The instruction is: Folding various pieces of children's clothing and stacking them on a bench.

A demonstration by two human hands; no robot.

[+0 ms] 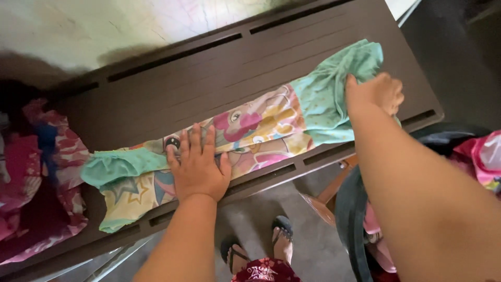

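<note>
A child's garment [261, 130] with a pastel cartoon print and mint-green ends lies stretched lengthwise on a dark brown slatted table [172, 89]. My left hand [197, 164] rests flat on its middle, fingers spread, pressing it down. My right hand [377, 94] grips the mint-green end at the right, fingers closed on the cloth. The other mint-green end [117, 167] lies loose at the left.
A pile of pink and red patterned clothes [36, 177] sits at the table's left end. A dark basket with pink cloth [469, 151] stands at the right. My feet in sandals [271, 245] are on the grey floor below the table's front edge.
</note>
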